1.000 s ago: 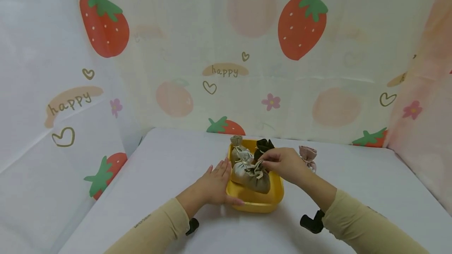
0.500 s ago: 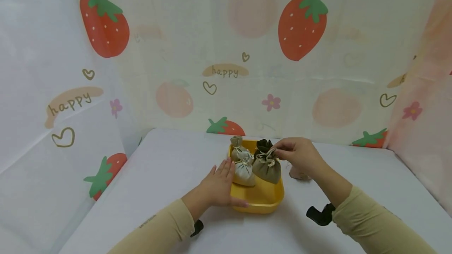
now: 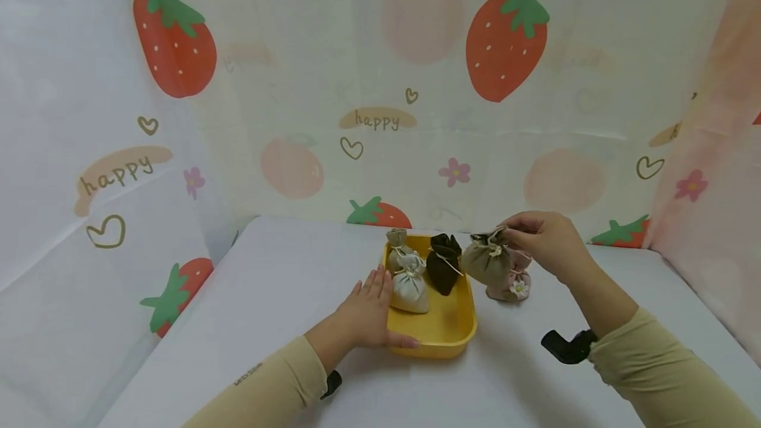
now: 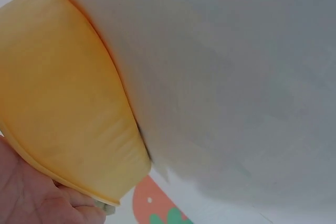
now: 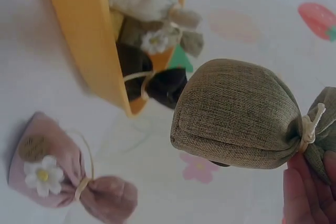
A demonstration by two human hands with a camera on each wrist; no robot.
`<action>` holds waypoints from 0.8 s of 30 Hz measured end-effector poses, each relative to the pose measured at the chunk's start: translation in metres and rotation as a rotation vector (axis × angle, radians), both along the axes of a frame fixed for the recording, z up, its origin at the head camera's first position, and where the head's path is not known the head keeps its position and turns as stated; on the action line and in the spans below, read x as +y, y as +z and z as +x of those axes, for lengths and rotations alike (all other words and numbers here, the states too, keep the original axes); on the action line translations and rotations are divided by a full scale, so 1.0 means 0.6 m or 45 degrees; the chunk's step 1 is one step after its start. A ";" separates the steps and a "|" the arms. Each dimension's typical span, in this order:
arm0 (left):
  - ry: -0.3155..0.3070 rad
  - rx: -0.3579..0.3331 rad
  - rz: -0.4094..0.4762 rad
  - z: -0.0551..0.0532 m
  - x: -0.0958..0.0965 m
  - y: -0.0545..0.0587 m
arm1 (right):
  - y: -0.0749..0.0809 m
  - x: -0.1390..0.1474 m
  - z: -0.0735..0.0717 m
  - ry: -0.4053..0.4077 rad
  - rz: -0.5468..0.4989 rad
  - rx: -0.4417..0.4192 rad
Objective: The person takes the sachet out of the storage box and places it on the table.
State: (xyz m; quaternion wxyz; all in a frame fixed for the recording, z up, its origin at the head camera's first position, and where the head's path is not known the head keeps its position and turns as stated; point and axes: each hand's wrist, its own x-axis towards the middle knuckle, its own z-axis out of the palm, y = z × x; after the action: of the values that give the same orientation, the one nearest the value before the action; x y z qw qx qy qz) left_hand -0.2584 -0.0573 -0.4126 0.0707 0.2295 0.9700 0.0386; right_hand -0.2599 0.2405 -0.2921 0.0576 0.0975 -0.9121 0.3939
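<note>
My right hand (image 3: 549,243) pinches the tied neck of an olive-brown cloth sachet (image 3: 486,261), which hangs in the air just right of a yellow plastic bin (image 3: 442,350). In the right wrist view the sachet (image 5: 236,114) shows its woven cloth and pale cord. My left hand (image 3: 368,312) lies with straight fingers along the bin's left wall, thumb at the front rim. Inside the bin are a white sachet (image 3: 410,292), a dark brown sachet (image 3: 443,266) and, behind the white one, a beige sachet (image 3: 397,246). A pink sachet (image 5: 50,169) with a white flower stands on the table, partly behind the held one.
The white-covered table (image 3: 285,269) reaches back to a strawberry-print curtain (image 3: 380,84), which also runs along both sides. Black wrist-worn pieces (image 3: 567,347) hang below the sleeves. The bin's outer wall (image 4: 68,93) fills the left of the left wrist view.
My right hand has lifted the olive-brown sachet out of the bin and carried it right, over the rim. The dark brown sachet is now uncovered. The left hand has stayed at the bin.
</note>
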 end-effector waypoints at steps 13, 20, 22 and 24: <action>0.008 -0.007 0.015 -0.001 0.002 0.002 | 0.006 0.084 -0.017 -0.128 -0.109 0.144; 0.008 -0.007 0.005 -0.001 0.001 0.000 | -0.001 0.117 -0.027 -0.168 -0.215 0.142; 0.012 -0.013 0.004 -0.001 0.000 -0.001 | -0.004 0.124 -0.028 -0.177 -0.237 0.133; 0.014 -0.017 0.004 -0.002 0.001 -0.003 | -0.006 0.130 -0.030 -0.197 -0.237 0.138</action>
State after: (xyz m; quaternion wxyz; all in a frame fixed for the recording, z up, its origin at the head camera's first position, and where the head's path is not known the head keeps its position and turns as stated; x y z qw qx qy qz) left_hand -0.2594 -0.0569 -0.4143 0.0765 0.2240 0.9707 0.0420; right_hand -0.2777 0.3188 -0.2958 0.1456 0.0422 -0.8719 0.4656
